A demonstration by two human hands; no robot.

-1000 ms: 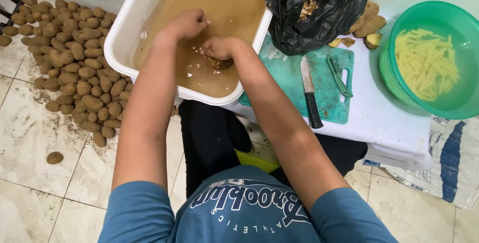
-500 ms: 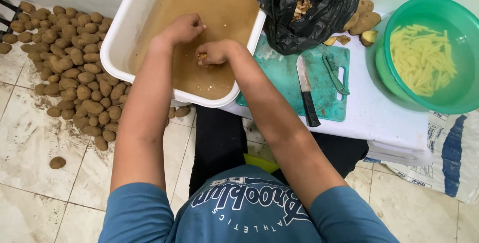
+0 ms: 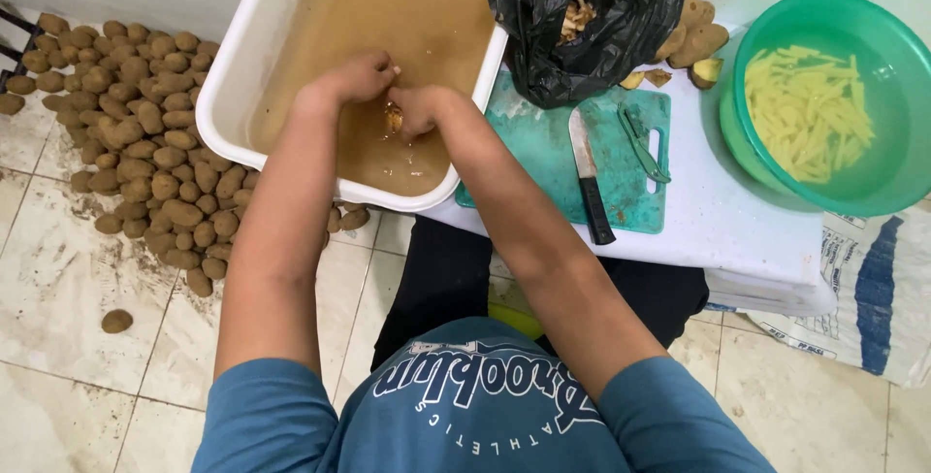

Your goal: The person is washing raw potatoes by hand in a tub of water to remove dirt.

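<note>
Both hands, left hand (image 3: 354,78) and right hand (image 3: 415,109), together clasp a potato (image 3: 394,119) in the tub (image 3: 233,95) of murky water.

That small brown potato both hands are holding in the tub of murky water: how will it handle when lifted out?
The small brown potato is wet from the murky water in the white plastic tub, so probably slippery. It looks rounded, so apt to roll if set down. It is likely firm, not fragile.

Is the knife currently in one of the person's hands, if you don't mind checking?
No, the knife lies on the green cutting board, while the left hand and right hand are in the white tub's murky water.
</note>
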